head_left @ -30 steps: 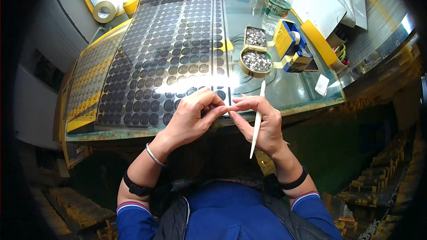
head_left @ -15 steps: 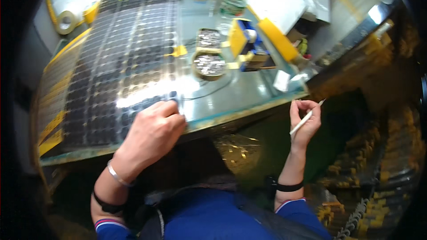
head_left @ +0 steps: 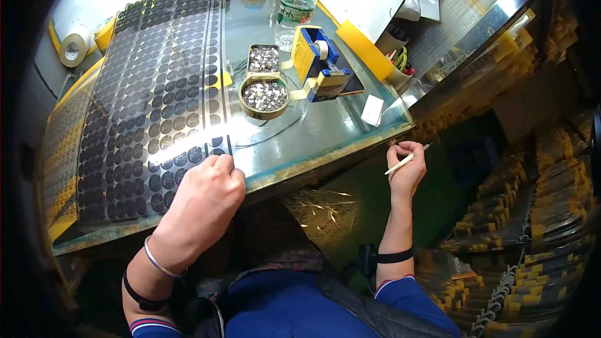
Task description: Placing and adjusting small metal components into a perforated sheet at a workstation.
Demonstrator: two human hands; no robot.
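A clear sheet with rows of black discs (head_left: pixel 164 126) lies over the left part of the glass-topped table (head_left: pixel 300 141). My left hand (head_left: pixel 210 194) is closed in a fist at the sheet's near right corner, knuckles up. Its fingertips are hidden, so what it pinches does not show. Off the table's front right corner, my right hand (head_left: pixel 408 166) grips a slim white pen-shaped tool (head_left: pixel 400 164) between thumb and fingers. The tool's dark, narrow tip points up and to the right.
Two joined tins of small pale and dark bits (head_left: pixel 264 96) stand mid-table. Beside them are a blue-yellow tape dispenser (head_left: pixel 319 66), a plastic bottle (head_left: pixel 294 9) and a small white card (head_left: pixel 372 110). A tape roll (head_left: pixel 74 49) stands far left. Yellow-tabbed sheets (head_left: pixel 532 263) hang at right.
The whole scene has slid left in the picture and looks sharper. My left fist sits slightly further right and nearer against the sheet. The white tool is tilted flatter in my right hand.
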